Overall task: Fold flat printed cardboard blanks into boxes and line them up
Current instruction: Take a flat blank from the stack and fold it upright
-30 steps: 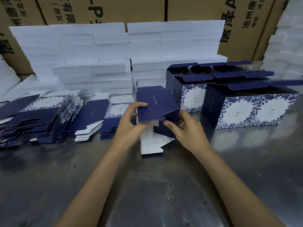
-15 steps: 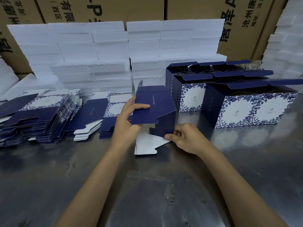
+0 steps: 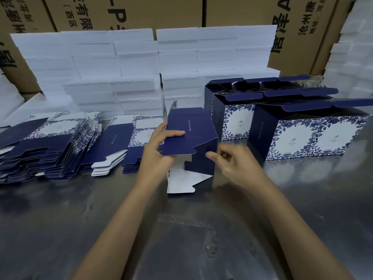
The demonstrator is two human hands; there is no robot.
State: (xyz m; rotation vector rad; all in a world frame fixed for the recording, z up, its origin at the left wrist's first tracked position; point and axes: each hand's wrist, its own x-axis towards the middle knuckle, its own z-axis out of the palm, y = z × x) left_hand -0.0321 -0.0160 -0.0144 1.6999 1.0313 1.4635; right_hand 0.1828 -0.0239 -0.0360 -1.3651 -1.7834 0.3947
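Just left of the hand-held box [image 3: 189, 136] — flat blank stacks [image 3: 46, 146], finished boxes [image 3: 302, 136] right

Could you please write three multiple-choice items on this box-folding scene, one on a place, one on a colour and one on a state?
1. Where do the flat blanks lie?
A. on the table, to the person's left
B. on top of the finished boxes
C. on the white foam blocks

2. What colour is the panel of the half-folded box under the left hand's thumb?
A. red
B. dark blue
C. green

3. How do the finished boxes on the right stand?
A. taped shut
B. crushed flat
C. upright with top flaps open

Answers: 1 A, the stacks sit on the metal table at left. 2 B, the left hand grips a navy flap. 3 C, their flaps stand up and the insides show.
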